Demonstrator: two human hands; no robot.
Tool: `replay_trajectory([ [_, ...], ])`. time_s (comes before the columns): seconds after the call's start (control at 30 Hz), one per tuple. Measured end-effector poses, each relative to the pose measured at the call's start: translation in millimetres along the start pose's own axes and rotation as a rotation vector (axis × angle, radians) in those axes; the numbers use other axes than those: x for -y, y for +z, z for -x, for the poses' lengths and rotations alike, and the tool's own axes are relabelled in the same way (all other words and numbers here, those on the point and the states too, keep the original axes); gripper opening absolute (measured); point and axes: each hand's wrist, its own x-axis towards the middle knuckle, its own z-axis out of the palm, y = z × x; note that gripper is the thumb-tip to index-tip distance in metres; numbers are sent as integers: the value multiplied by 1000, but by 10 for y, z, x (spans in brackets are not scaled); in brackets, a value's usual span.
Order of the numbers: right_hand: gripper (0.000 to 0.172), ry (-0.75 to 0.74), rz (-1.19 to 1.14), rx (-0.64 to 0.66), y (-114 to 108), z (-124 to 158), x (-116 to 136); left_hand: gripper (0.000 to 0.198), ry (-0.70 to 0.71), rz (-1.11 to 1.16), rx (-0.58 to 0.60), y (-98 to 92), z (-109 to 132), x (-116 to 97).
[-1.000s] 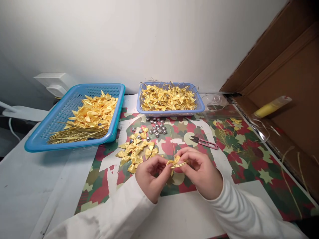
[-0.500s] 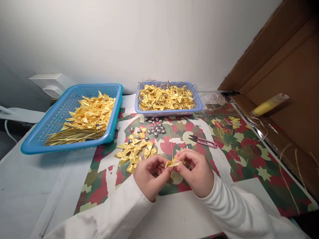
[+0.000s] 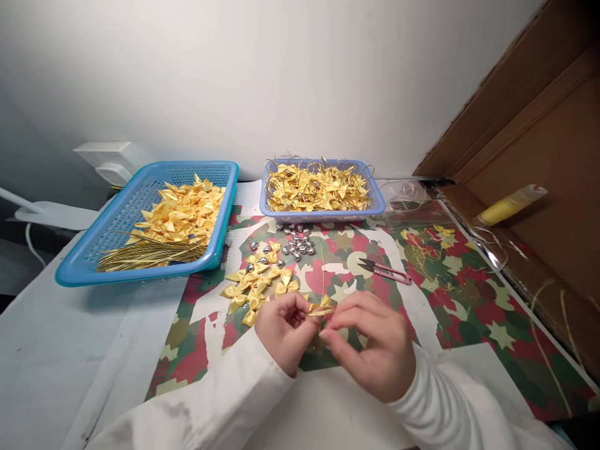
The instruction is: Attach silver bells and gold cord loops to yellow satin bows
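Note:
My left hand pinches a small yellow satin bow between thumb and fingers, low in the middle of the view. My right hand meets it from the right, its fingertips closed on the same bow and a thin gold cord that runs up from it across the mat. A loose pile of yellow bows lies just left of my hands. Beyond it sit several small silver beads.
A large blue basket at the left holds yellow bows and gold cords. A smaller blue basket at the back holds bows with cord loops. Pink thread snips lie on the patterned mat. A cardboard box with a yellow tube stands right.
My right hand has dropped lower and turned over the bow, its fingers now covering the bow's right side. My left hand keeps its pinch. The view shifted slightly.

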Motion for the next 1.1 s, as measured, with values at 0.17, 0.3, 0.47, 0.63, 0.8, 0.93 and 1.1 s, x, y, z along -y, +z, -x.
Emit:
replay_trajectory([
  [0.17, 13, 78, 295, 82, 18, -17, -30, 22, -5, -109, 32, 25, 47, -69],
  [0.3, 17, 206, 348, 165, 39, -25, -89, 20, 35, -222, 105, 9, 61, -107],
  [0.47, 25, 369, 31, 269, 56, -49, -95, 20, 47, -261, 206, -11, 58, -91],
  [0.63, 19, 378, -444, 160, 37, -63, -108, 25, -40, -51, 130, -31, -2, -86],
  [0.8, 18, 247, -885, 76, -152, -105, -104, 27, -91, 48, 80, -84, -129, -40],
  [0.93, 15, 205, -882, -76, -371, -177, -69, 25, -57, 9, 63, -105, -164, 13],
  [1.1, 14, 184, -910, -144, -496, -214, 18, 19, 306, -445, -51, -162, -128, -21],
])
